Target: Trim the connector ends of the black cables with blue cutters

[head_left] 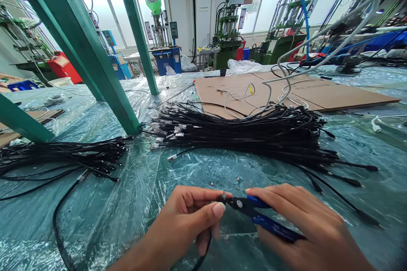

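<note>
Between the thumb and forefinger of my left hand point(187, 224) is the connector end of a black cable point(206, 249), which runs down out of view. Blue-handled cutters point(276, 226) lie in the grip of my right hand point(305, 224), with fingers around both handles. The cutters' jaws touch or nearly touch the connector at my left fingertips; the exact contact is too small to tell. Beyond my hands lies a large bundle of black cables point(248, 131) with silvery plugs at its left end. A smaller pile of black cables point(92, 156) sits at the left.
Plastic film covers the table point(143, 203). Green metal posts point(111, 93) rise at the left. Behind the bundle lies flat cardboard point(318, 89), with grey cables point(270, 89) hanging onto it. Machines point(229, 25) stand in the background by the windows.
</note>
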`<action>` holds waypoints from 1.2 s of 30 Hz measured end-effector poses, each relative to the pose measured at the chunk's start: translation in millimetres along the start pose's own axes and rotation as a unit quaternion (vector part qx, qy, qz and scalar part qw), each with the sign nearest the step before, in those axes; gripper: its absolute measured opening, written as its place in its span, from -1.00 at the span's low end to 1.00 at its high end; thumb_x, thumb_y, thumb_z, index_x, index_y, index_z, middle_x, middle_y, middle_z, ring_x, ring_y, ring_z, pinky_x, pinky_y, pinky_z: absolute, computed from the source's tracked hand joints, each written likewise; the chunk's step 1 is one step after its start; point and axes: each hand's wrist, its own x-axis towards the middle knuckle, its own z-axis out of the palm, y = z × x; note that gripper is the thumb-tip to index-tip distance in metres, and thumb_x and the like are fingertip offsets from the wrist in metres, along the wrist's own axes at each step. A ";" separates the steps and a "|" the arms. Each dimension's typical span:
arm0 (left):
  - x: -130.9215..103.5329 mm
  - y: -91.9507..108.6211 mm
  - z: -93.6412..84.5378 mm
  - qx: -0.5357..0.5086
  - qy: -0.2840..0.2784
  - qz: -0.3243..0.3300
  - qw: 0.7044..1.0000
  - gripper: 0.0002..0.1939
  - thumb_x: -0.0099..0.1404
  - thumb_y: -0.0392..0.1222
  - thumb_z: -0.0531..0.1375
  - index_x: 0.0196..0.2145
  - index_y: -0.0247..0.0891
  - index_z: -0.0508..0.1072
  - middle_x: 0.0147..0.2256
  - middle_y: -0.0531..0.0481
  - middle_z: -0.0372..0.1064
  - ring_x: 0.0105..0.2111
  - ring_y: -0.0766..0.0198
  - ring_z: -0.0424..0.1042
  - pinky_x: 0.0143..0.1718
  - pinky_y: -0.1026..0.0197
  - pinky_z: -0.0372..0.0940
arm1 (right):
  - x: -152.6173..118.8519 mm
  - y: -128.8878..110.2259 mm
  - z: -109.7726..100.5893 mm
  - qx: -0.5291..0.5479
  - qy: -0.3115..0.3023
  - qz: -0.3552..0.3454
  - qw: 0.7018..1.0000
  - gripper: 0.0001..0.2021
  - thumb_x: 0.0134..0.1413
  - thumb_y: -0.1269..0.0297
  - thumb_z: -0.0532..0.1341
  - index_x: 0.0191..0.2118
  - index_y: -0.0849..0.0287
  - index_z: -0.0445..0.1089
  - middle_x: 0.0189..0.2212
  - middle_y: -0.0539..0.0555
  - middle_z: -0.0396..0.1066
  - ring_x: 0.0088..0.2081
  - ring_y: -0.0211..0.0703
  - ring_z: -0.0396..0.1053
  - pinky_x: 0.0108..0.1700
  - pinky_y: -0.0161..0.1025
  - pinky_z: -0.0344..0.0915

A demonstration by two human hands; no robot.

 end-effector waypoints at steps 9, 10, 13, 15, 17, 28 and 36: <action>-1.5 0.6 -0.8 0.012 -0.004 0.002 1.000 -0.61 0.21 0.08 0.26 -0.12 -0.23 0.59 -0.60 0.09 0.31 -0.73 0.53 0.16 -0.69 0.44 -0.01 | -2.1 0.7 -1.1 -0.003 0.010 0.006 1.000 -0.80 0.02 0.42 0.13 -0.23 0.10 0.43 -0.42 0.00 0.50 -0.44 -0.24 0.46 -0.41 -0.32 0.39; -1.5 0.5 -0.8 0.011 -0.001 0.002 1.000 -0.60 0.20 0.08 0.26 -0.13 -0.23 0.60 -0.60 0.09 0.32 -0.74 0.54 0.16 -0.70 0.45 -0.01 | -2.3 0.6 -1.0 -0.007 0.011 0.005 1.000 -0.80 0.01 0.42 0.13 -0.23 0.10 0.42 -0.41 0.00 0.50 -0.43 -0.24 0.46 -0.40 -0.32 0.39; -0.8 -0.4 -0.8 0.003 0.003 0.003 1.000 -0.61 0.18 0.08 0.29 -0.15 -0.22 0.60 -0.61 0.09 0.34 -0.74 0.55 0.17 -0.69 0.46 0.00 | -2.0 0.3 -0.1 -0.017 0.014 -0.005 1.000 -0.80 0.01 0.43 0.13 -0.22 0.11 0.40 -0.41 0.00 0.48 -0.42 -0.25 0.45 -0.38 -0.32 0.38; -0.4 -1.4 -0.8 -0.005 0.002 0.005 1.000 -0.62 0.17 0.08 0.30 -0.16 -0.21 0.61 -0.61 0.08 0.35 -0.74 0.55 0.17 -0.70 0.46 0.01 | -1.1 0.0 0.8 -0.019 0.013 -0.011 1.000 -0.80 0.01 0.43 0.13 -0.22 0.11 0.39 -0.41 -0.01 0.48 -0.41 -0.26 0.45 -0.38 -0.32 0.38; -0.3 -2.3 -0.8 -0.012 0.002 0.003 1.000 -0.62 0.16 0.08 0.31 -0.16 -0.21 0.61 -0.61 0.08 0.35 -0.74 0.55 0.17 -0.70 0.46 0.01 | -0.3 -0.2 1.4 -0.020 0.010 -0.012 1.000 -0.80 0.01 0.43 0.13 -0.21 0.11 0.38 -0.41 -0.02 0.48 -0.41 -0.27 0.45 -0.38 -0.32 0.37; -0.5 -1.7 0.0 -0.036 0.005 0.011 0.999 -0.66 0.12 0.03 0.35 -0.22 -0.23 0.63 -0.62 0.08 0.37 -0.74 0.56 0.17 -0.71 0.48 0.03 | -2.5 1.9 -1.5 -0.017 -0.021 -0.021 0.999 -0.78 0.03 0.43 0.14 -0.18 0.09 0.37 -0.40 -0.04 0.49 -0.39 -0.26 0.46 -0.36 -0.31 0.36; 0.5 -1.2 0.6 -0.055 0.011 0.014 0.998 -0.69 0.10 -0.01 0.38 -0.29 -0.30 0.60 -0.63 0.06 0.43 -0.76 0.54 0.22 -0.72 0.48 0.07 | -0.9 1.7 0.8 -0.025 0.012 -0.013 1.000 -0.80 0.04 0.42 0.12 -0.20 0.12 0.38 -0.39 -0.03 0.47 -0.38 -0.29 0.44 -0.32 -0.32 0.34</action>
